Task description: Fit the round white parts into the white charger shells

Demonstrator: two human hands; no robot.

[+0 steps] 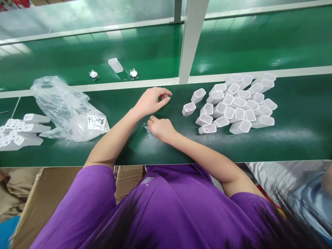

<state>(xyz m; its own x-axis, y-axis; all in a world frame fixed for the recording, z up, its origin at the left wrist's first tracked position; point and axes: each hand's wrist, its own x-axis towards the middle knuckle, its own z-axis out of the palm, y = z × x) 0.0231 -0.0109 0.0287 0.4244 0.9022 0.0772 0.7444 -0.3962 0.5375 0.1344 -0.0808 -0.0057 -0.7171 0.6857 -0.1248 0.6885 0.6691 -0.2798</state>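
My left hand (153, 100) is over the green bench, its thumb and index finger apart and its other fingers partly curled. I see nothing held in it. Just below, my right hand (163, 129) rests at the edge of a small pile of tiny clear pieces (148, 131). Its fingertips are pinched together among them; whatever may be between them is too small to make out. To the right of both hands stand several white open-ended plastic housings (238, 102), two of them, including a nearer housing (189, 109), a little apart from the group.
On the left lies a clear plastic bag (75, 114) with a handwritten label. Beyond it are stacked white housings with slotted ends (23, 131). Across a white rail sit one housing (115, 65) and two small white-domed parts (93, 74). A white post (192, 41) rises behind the bench.
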